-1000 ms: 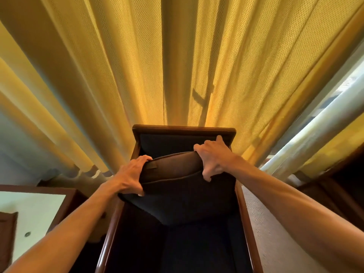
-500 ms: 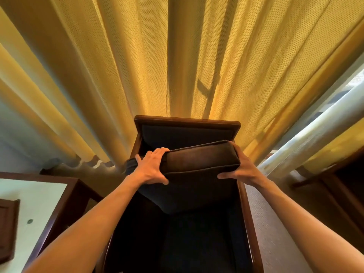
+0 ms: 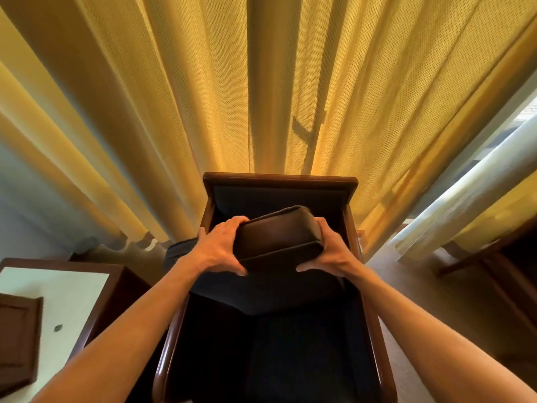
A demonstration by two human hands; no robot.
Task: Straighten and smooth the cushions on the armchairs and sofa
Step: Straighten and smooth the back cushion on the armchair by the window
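1. Dead centre of the frame, both hands are clamped on a dark cushion [image 3: 277, 238], one at each end, so it's squeezed between them.
2. Left hand [image 3: 219, 248] grips the cushion's left end, fingers curled over the top edge and thumb down near the lower corner.
3. Right hand [image 3: 329, 251] has the right end, fingers up along the side and thumb tucked under the bottom edge.
4. That cushion sits tilted, right side lower, held up in front of the backrest of the armchair [image 3: 280, 181], a dark wooden frame with dark upholstery.
5. Below the hands, a second dark pad [image 3: 261, 289] lies skewed across the seat, its left corner poking out past the left armrest. Pretty dark down there, so I can't tell much more about the seat.
6. Upper part of the frame is all yellow curtain [image 3: 180, 82] hanging in big folds right behind the chair.
7. Right side of the frame, a paler curtain [image 3: 470, 193] with daylight beside it.
8. Lower left, a counter [image 3: 62, 298] with a pale top and dark wood rim, and a dark wooden tray-looking thing [image 3: 17, 338] on it at the frame's edge.
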